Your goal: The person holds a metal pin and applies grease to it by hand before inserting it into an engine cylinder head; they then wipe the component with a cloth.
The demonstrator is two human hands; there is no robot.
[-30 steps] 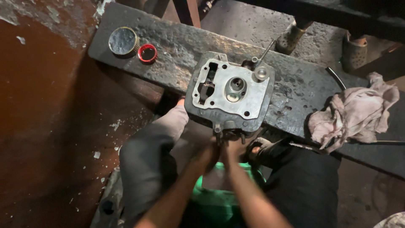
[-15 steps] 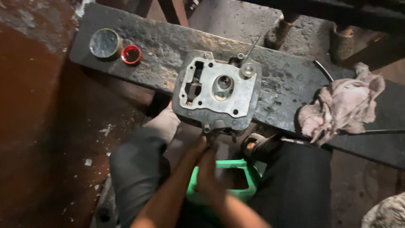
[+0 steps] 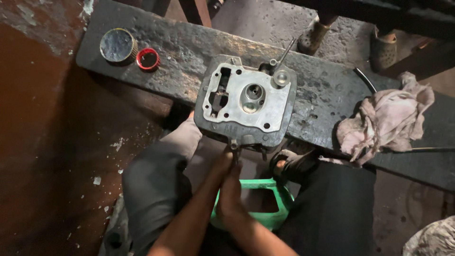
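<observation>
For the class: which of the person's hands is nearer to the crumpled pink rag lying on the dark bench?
Right. The right hand is pressed against the left hand below the engine part, slightly more to the rag's side; both are far from it.

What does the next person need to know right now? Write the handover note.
Hands: left hand and right hand are pressed together at the near edge of the cylinder head, fingers on a small stud there; the grip is hard to make out.
Things: the head lies flat on the dark plank, a thin rod at its far corner. Round tin and red cap sit far left, rag right, green stool below.
Done and left: not readable here.
</observation>
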